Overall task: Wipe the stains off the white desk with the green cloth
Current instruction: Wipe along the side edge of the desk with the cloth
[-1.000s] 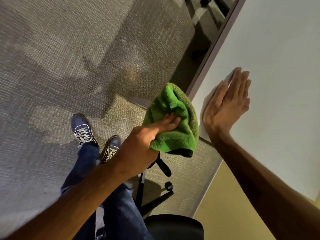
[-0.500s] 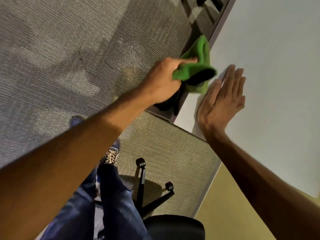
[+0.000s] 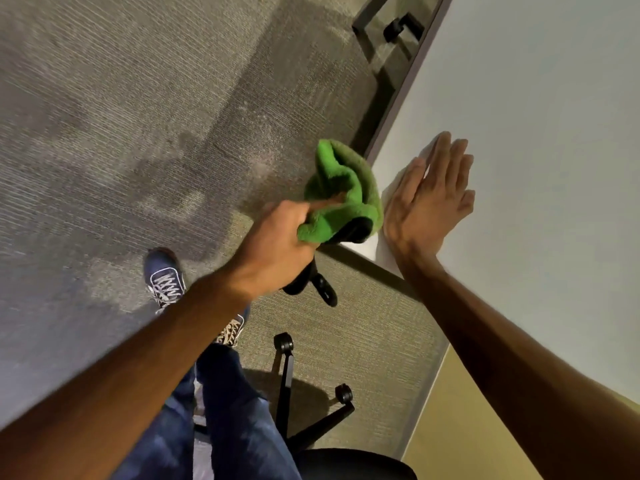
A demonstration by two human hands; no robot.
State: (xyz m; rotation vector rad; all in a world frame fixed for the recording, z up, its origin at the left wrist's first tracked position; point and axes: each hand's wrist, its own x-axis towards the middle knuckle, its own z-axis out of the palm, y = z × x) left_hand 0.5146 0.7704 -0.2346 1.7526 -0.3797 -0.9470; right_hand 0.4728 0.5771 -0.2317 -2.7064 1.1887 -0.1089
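The white desk (image 3: 540, 109) fills the right side of the head view, its edge running diagonally from top centre down to a near corner. My right hand (image 3: 429, 199) lies flat on the desk close to that corner, fingers together and stretched out. My left hand (image 3: 280, 247) grips the bunched green cloth (image 3: 343, 195), which has a black underside. The cloth is at the desk's edge near the corner, just left of my right hand. No stains are visible on the desk.
Grey carpet (image 3: 138, 133) covers the floor to the left. A black office chair (image 3: 311, 410) with castors stands below the desk corner, by my legs and blue shoes (image 3: 164, 277). A dark desk frame with a castor (image 3: 398, 29) shows at the top. A yellowish panel (image 3: 460, 427) sits bottom right.
My left hand swung the cloth up along the desk edge, then back down toward the corner. My right hand stayed flat on the desk.
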